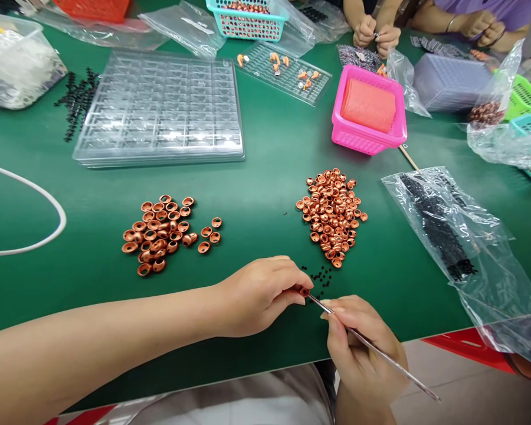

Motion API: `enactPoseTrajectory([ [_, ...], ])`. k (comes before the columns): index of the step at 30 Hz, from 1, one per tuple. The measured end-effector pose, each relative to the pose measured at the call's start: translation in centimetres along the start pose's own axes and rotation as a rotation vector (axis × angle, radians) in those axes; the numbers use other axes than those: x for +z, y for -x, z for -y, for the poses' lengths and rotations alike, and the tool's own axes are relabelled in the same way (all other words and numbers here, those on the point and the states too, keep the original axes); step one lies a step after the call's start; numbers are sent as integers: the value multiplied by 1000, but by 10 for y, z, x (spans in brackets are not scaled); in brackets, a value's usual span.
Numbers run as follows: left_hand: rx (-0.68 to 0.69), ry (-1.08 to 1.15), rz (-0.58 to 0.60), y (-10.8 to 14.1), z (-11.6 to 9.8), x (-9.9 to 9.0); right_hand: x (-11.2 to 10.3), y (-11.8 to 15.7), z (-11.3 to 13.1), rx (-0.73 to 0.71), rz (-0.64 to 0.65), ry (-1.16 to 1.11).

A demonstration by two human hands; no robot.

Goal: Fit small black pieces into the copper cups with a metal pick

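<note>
Between its thumb and fingers, my left hand pinches a small copper-coloured cup with a hole in it. My right hand grips a thin metal rod tool like a pen, its tip meeting the cup. Tiny black dots lie scattered on the green table just beyond my fingers. Farther off to the right is a pointed pile of similar copper cups. A looser group of copper cups sits on the left, most with their openings showing.
Stacked clear compartment trays lie behind the left group, beside black parts. A pink basket holds a red-orange block. At right lies a plastic bag of black strips. Two people's hands work across the table.
</note>
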State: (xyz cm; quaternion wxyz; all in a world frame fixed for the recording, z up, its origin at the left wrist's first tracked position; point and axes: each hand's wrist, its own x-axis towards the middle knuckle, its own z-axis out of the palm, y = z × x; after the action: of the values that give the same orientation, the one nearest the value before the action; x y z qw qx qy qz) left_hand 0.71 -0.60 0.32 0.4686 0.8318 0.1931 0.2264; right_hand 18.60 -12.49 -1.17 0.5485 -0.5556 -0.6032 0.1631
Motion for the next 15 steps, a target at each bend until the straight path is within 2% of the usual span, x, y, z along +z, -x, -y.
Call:
enactPoseTrajectory([
  [11, 0, -3, 10, -1, -1, 0, 1, 0, 0, 8, -17, 23],
  [15, -12, -7, 17, -1, 0, 0, -1, 1, -1, 7, 12, 22],
])
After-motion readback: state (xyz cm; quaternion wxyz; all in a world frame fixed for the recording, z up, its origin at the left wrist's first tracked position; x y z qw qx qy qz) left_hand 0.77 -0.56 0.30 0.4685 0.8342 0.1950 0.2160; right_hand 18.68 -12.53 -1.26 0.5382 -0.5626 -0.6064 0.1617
